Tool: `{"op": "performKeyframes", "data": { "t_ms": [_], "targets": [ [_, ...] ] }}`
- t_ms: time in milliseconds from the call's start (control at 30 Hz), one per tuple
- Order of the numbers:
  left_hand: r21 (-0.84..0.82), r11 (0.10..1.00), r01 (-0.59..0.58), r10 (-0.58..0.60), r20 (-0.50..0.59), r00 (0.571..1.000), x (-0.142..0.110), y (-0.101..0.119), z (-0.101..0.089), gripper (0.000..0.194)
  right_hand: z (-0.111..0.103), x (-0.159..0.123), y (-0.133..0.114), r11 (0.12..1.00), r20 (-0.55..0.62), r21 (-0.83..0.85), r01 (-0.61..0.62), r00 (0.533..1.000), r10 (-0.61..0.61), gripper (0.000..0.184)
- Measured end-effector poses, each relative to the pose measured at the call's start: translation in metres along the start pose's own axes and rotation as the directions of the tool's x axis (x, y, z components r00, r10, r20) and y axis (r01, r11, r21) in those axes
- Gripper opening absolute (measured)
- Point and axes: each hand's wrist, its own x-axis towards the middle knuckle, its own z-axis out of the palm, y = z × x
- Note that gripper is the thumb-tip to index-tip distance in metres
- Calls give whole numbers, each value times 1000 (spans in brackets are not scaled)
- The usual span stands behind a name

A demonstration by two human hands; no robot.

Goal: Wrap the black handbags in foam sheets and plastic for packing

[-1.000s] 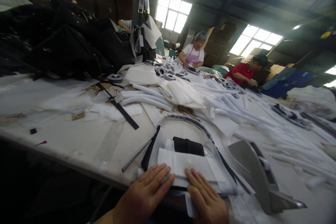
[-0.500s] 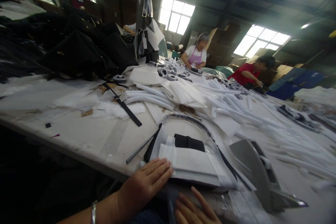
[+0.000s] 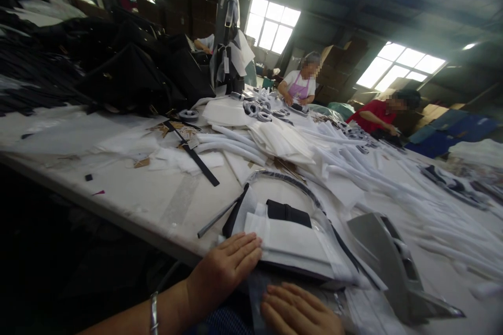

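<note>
Resting a flat left hand (image 3: 231, 259) on the wrapped bag (image 3: 293, 243)

And here's the bag, lying at the near edge of the table (image 3: 145, 191), its dark body mostly covered by white sheeting, with a black folded piece (image 3: 288, 213) sitting on top! Its plastic-wrapped handle (image 3: 285, 174) arches away across the tabletop.

Look at the left hand: palm down, fingers straight and close together, laid over the bag's near-left corner, gripping nothing. A silver bangle (image 3: 154, 314) circles that wrist. Over to the right hand (image 3: 301, 311), low in the view and nearer the body than the bag: open, back upward, fingers extended and slightly bent, the tips at a translucent strip (image 3: 257, 301) by the table's edge. Whether it has any hold on that strip, we cannot tell; the underside is hidden.

Just right of the bag sits a grey tape dispenser (image 3: 387, 261), angled on the table. Left of it, a black strip (image 3: 198, 162) lies near scraps of brown paper (image 3: 142, 163). Beyond, what a spread: stacked white sheets (image 3: 281, 138), long white tubes (image 3: 233, 145) and grey rings (image 3: 251, 110)! Black bags (image 3: 126, 76) heap up at far left, while across the table one person in a purple apron (image 3: 299, 89) and another in red (image 3: 373, 115) have their hands down at dark items.
</note>
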Motion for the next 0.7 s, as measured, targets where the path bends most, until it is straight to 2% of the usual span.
{"op": "performKeyframes", "data": {
  "t_ms": [100, 167, 367, 533, 600, 700],
  "targets": [
    [-5, 1000, 8, -8, 18, 1000, 0, 1, -1, 34, -13, 19, 12, 998, 50, 56, 42, 998, -45, 30],
    [-4, 1000, 28, -28, 10, 1000, -2, 2, -1, 33, -16, 27, 20, 997, 54, 69, 22, 998, -26, 28],
    [-7, 995, 96, -96, -67, 993, -6, 6, 6, 30, -1, 41, 43, 994, 31, 72, -82, 996, 79, 22],
    [-45, 979, 196, -200, -90, 976, -3, 9, 6, 30, 19, 43, 54, 964, 22, 53, -261, 965, 260, 21],
    [-44, 984, 173, -176, -87, 980, -4, 8, 5, 29, 25, 40, 58, 937, 62, 43, -347, 937, 344, 24],
    [-41, 992, 116, -120, -111, 987, -8, 5, 3, 29, 33, 36, 63, 893, 130, 122, -434, 899, 419, 25]
  ]
}}
